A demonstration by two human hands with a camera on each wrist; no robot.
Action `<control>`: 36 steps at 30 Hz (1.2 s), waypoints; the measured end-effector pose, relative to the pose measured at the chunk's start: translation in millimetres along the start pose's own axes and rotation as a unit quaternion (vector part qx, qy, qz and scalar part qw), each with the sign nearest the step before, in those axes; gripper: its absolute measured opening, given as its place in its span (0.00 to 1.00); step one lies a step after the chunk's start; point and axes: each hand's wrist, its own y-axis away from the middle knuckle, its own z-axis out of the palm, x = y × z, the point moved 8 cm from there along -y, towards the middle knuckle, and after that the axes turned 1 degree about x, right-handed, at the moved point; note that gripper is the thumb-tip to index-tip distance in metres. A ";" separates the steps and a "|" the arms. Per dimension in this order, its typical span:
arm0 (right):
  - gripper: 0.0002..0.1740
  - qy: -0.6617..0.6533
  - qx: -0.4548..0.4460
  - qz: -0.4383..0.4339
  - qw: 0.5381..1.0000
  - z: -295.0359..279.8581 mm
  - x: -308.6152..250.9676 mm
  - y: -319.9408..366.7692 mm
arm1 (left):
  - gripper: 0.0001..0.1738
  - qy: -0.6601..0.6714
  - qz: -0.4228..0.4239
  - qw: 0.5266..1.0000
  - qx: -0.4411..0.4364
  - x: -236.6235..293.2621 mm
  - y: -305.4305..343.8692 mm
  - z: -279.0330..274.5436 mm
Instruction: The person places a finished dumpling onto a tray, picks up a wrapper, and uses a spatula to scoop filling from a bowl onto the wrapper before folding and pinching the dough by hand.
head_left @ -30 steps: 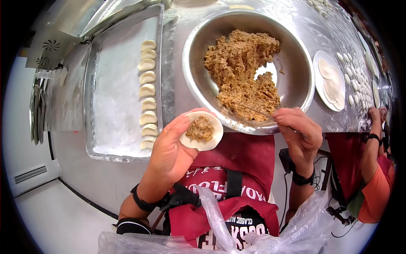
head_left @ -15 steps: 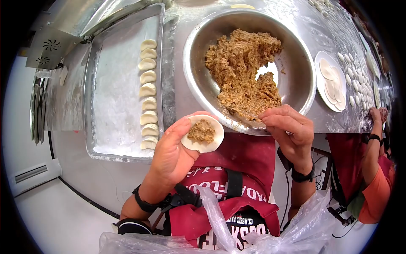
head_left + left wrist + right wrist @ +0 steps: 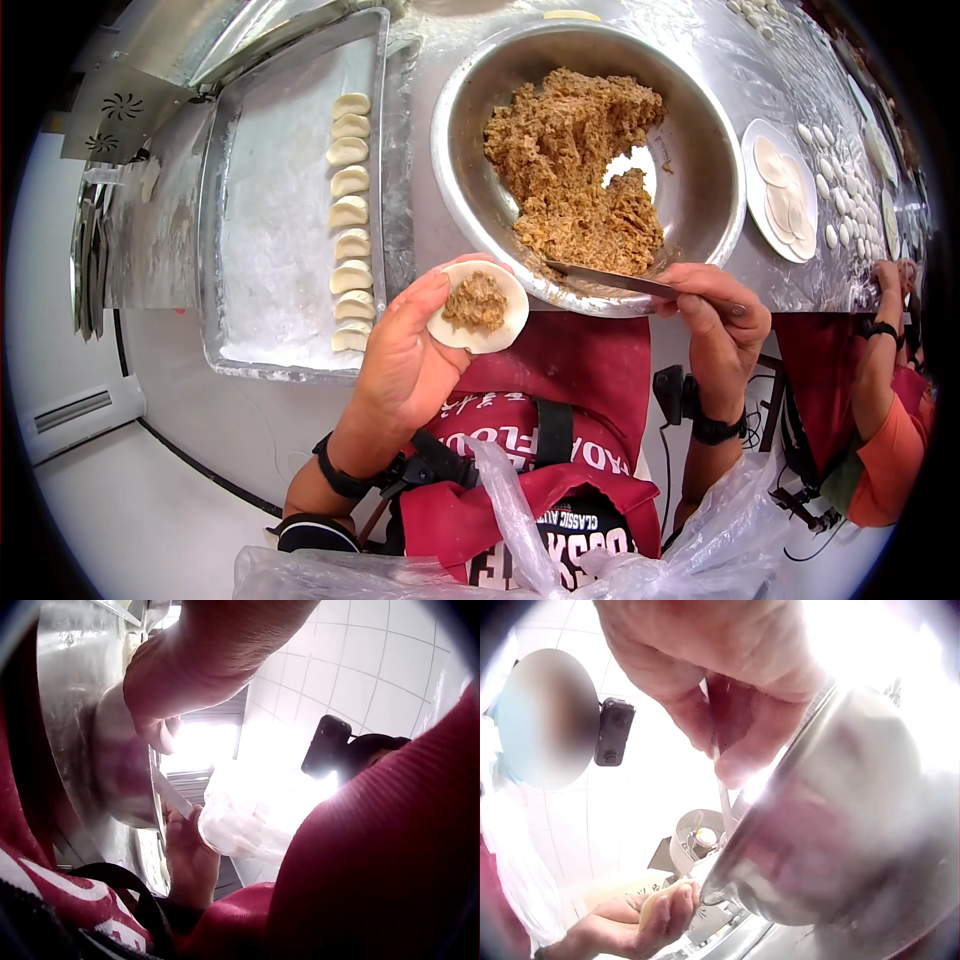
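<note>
My left hand (image 3: 405,350) holds a round dumpling wrapper (image 3: 514,318), thumb at its edge and fingers beneath. A lump of brown filling (image 3: 474,303) sits in the middle of the wrapper. In my right hand (image 3: 722,325) is a thin, flat metal spatula (image 3: 612,280), pinched between thumb and fingers. Its blade reaches left over the near rim of the big steel bowl (image 3: 456,185), close to the mass of filling (image 3: 570,140). From the right wrist view, the wrapper (image 3: 657,901) shows edge-on below the bowl's rim, and the right fingers grip the spatula.
Left of the bowl, a floured metal tray (image 3: 270,250) bears a column of folded dumplings (image 3: 348,212). To the right stands a white plate (image 3: 757,215) of flat wrappers, with many small dough pieces (image 3: 845,195) beyond. Another person's arm (image 3: 880,350) is at the far right.
My right hand dipped left toward the bowl's near rim, then drew back right, and the spatula's blade now shows flat above the rim. The left hand and wrapper have barely moved.
</note>
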 end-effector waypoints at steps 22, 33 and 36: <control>0.07 -0.045 0.062 -0.020 0.997 -9.0 7.6 16.8 | 0.20 0.039 -0.068 0.996 0.035 -40.1 -8.0 -12.9; 0.07 -0.105 0.027 -0.027 0.994 4.1 10.9 24.0 | 0.23 0.062 -0.091 0.994 0.022 -46.3 -17.8 1.1; 0.05 -0.074 0.019 -0.025 0.997 6.4 10.4 30.0 | 0.23 0.065 -0.101 0.993 0.018 -47.0 -15.9 0.6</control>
